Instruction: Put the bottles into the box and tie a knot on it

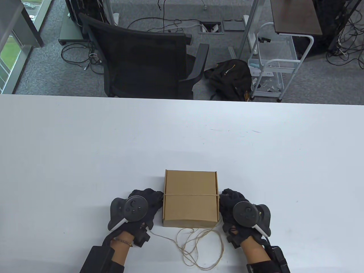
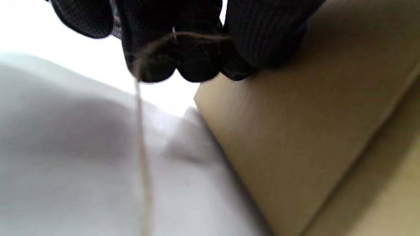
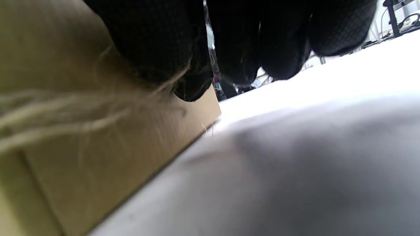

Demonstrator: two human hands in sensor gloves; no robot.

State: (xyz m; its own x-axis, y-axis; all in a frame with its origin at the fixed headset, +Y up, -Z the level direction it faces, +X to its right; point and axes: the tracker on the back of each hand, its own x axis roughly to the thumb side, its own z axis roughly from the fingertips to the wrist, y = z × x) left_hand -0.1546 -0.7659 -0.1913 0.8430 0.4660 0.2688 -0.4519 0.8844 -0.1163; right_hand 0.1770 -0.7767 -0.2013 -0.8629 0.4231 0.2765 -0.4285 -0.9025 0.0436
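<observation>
- White desk fills most of the table view, grey carpet behind it, so pretty plain setup.
- Left hand: its fingers are curled and bunched together right at the left wall of the box, and the twine runs across them in the left wrist view, so they look to be pinching it.
- Right hand: same deal mirrored, fingers curled against the right wall of the box with frayed twine coming out from under them. Blurry, but it reads as a pinch.
- Twine goes in one tight line straight across the lid from one hand to the other, roughly at the middle.
- Rest of the twine lies slack on the desk in loose loops just in front of the box, between the two wrists.
- Cardboard box is closed, sitting flat on the desk near the front edge, right between both hands.
- Further back: a black office chair beyond the far desk edge, a black backpack on the floor, and a white wire cart beside it.
</observation>
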